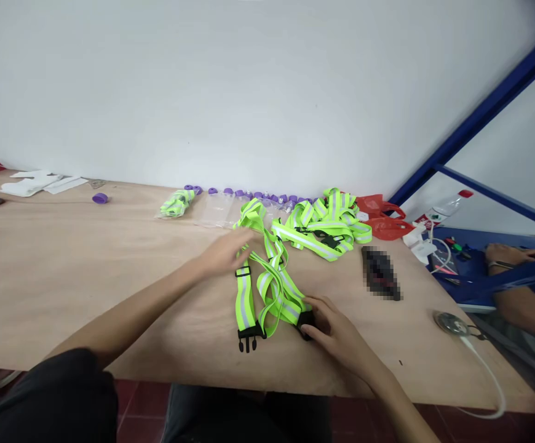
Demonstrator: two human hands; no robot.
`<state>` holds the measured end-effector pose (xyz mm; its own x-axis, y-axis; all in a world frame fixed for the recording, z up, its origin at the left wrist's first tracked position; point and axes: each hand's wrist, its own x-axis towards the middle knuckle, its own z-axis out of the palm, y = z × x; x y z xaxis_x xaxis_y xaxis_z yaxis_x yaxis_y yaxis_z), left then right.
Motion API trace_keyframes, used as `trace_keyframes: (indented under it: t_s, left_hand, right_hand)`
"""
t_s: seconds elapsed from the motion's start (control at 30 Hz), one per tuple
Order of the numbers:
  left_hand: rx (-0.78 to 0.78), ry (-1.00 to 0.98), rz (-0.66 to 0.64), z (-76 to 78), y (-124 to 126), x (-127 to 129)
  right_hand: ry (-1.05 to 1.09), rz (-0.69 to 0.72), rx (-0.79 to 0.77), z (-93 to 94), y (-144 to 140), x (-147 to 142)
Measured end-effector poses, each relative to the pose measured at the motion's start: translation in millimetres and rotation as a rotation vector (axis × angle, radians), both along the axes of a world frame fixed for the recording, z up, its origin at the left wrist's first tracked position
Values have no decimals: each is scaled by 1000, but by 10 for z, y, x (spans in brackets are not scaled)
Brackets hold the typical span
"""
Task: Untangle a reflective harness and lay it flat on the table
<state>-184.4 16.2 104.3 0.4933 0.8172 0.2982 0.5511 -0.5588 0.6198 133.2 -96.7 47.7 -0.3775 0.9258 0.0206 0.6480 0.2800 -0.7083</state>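
A yellow-green reflective strap with silver stripes lies in loops on the table in front of me. Its black prong buckle end points toward the front edge. My left hand is at the strap's upper left part; its fingers are smeared by motion, so their grip is unclear. At the lower right of the same strap, my right hand has thumb and fingers closed around a black buckle piece. Farther back on the right lies a heap of similar reflective straps with black buckles.
Along the wall are purple caps, clear plastic bags and a bagged strap. Red bags lie behind a pixelated dark item. A round object with a white cable is at right. Beyond the blue frame shows another person's arm.
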Motion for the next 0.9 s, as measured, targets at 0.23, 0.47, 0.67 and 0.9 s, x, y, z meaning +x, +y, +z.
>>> trace_keyframes:
  t_s: [0.23, 0.47, 0.67, 0.9]
  left_hand:
    - [271, 482, -592, -337, -1095, -16]
    - [251, 551, -639, -420, -1052, -33]
    - [265, 573, -657, -306, -1002, 20]
    - [182, 642, -525, -317, -1008, -61]
  right_hand:
    - [-390, -40, 110, -128, -69, -145]
    - [-677, -162, 171, -43, -61, -120]
    - [-750, -166, 240, -60, -80, -42]
    - [-717, -125, 337, -212, -106, -3]
